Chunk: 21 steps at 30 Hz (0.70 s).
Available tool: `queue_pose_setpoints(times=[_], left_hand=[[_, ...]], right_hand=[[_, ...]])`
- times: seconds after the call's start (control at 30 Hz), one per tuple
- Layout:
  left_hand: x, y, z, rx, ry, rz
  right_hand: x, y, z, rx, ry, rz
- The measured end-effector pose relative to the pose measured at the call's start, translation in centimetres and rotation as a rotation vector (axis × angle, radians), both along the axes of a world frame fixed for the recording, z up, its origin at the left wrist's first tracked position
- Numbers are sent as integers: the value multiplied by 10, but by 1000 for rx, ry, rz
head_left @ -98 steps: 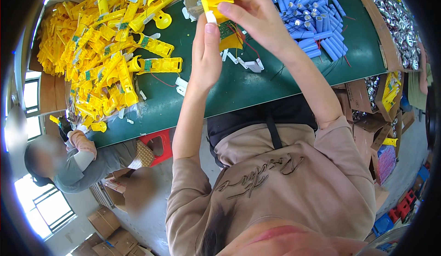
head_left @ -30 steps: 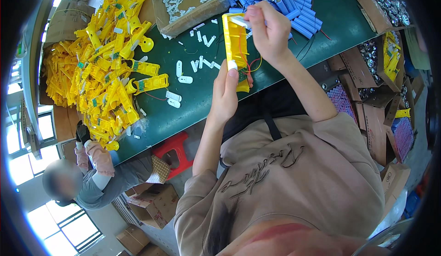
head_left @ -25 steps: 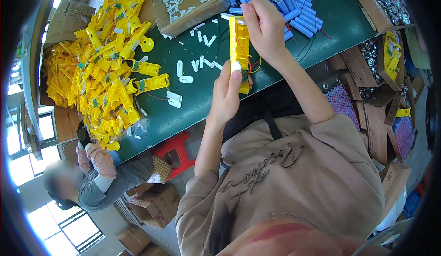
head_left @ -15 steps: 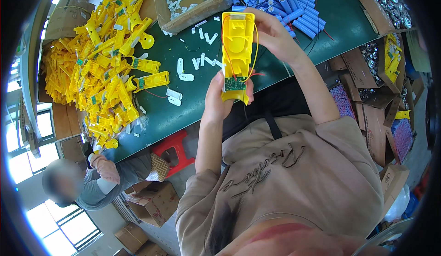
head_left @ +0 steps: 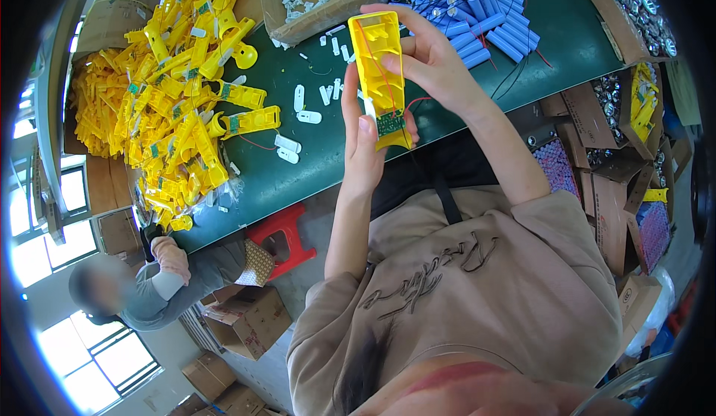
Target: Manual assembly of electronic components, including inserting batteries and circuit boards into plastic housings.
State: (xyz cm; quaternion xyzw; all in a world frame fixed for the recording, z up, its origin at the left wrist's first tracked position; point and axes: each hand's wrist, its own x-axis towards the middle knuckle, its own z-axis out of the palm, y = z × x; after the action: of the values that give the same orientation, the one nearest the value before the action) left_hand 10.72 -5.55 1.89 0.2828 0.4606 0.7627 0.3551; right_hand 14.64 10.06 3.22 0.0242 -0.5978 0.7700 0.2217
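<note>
A yellow plastic housing half [head_left: 377,80], hollow side up and tilted, is held above the near side of the green table. My left hand [head_left: 364,147] is closed around its lower end, thumb along the side by a white piece. A small green circuit board [head_left: 390,124] sits inside that end, with red wires leading from it. My right hand [head_left: 435,64] grips the upper right edge, its thumb reaching into the hollow. The fingers behind the housing are partly hidden.
Yellow housings [head_left: 179,117] lie heaped at the left. Small white parts [head_left: 308,117] are scattered on the green table [head_left: 298,170]. A cardboard box of white pieces [head_left: 306,24] and blue wired cylinders [head_left: 485,24] stand at the back. Another person [head_left: 160,289] is at lower left.
The housing has tilted, its upper end leaning left. My right hand has shifted down and left, bringing its thumb into the hollow; the yellow wire no longer shows along the right side.
</note>
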Motion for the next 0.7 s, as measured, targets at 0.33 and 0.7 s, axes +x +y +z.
queue_pose_setpoints(times=[0.33, 0.7], left_hand=[[-25, 2, -1, -189, 444, 197], [-30, 17, -3, -229, 297, 442]], right_hand=[[5, -19, 0, 578, -115, -480], [-21, -45, -11, 650, -47, -630]])
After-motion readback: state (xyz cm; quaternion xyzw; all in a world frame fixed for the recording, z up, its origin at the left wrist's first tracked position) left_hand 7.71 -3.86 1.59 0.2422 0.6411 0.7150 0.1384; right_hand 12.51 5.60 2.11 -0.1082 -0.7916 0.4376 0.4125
